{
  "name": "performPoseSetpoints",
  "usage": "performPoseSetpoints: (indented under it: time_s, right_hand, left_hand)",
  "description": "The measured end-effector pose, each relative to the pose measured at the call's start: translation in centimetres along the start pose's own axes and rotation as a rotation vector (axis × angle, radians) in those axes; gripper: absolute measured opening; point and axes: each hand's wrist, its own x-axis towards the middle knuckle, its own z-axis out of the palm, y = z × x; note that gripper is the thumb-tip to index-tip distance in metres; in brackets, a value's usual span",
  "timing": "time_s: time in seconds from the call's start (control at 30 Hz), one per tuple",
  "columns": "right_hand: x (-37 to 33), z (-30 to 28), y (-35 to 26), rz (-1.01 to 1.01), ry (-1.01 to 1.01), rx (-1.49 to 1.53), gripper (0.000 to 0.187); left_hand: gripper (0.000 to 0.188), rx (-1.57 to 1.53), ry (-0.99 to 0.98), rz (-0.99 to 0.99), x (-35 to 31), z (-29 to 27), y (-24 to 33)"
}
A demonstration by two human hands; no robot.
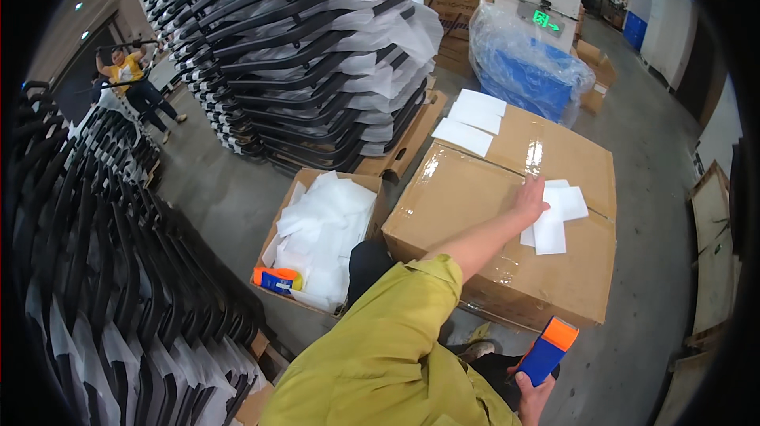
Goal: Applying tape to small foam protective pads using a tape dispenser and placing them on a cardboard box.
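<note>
My left hand (530, 203) reaches across a large taped cardboard box (443, 204). Its fingers are stretched out and rest at the left edge of several overlapping white foam sheets (552, 230). Nothing shows in its grip. Low on the right, in front of the box, my right hand (535, 399) is closed around a blue tape dispenser (546, 353) with an orange end, held tilted upward. More white sheets (465, 131) lie at the far left corner of the box top.
Left of the large box stands an open carton (372, 224) of white foam pieces (328, 216), with another blue-and-orange dispenser (277, 278) in it. Stacked black curved frames (301, 54) rise behind; more frames (119, 268) fill the left. A plastic-covered blue bin (530, 74) stands behind; a person (127, 74) stands far left.
</note>
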Motion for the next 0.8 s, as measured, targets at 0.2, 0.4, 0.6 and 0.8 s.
performPoseSetpoints:
  time_s: [0.2,0.4,0.6,0.8]
  right_hand:
    - [-0.1,-1.0,1.2,-0.104,0.001,-0.115,0.037]
    - [0.9,-1.4,1.4,-0.246,-0.104,-0.386,0.031]
    - [1.0,1.1,0.3,-0.262,-0.292,-0.338,0.028]
    - [0.2,2.0,0.3,-0.245,-0.367,-0.344,0.032]
  left_hand:
    - [0.035,-0.373,-0.008,0.228,-2.0,-3.6,-0.9]
    - [0.025,-0.423,-0.276,-0.112,-8.0,-11.0,-4.8]
    - [0.033,0.156,0.044,0.253,-9.0,-9.5,-9.2]
    - [0.044,-0.493,-0.695,0.0,-16.3,-10.3,0.7]
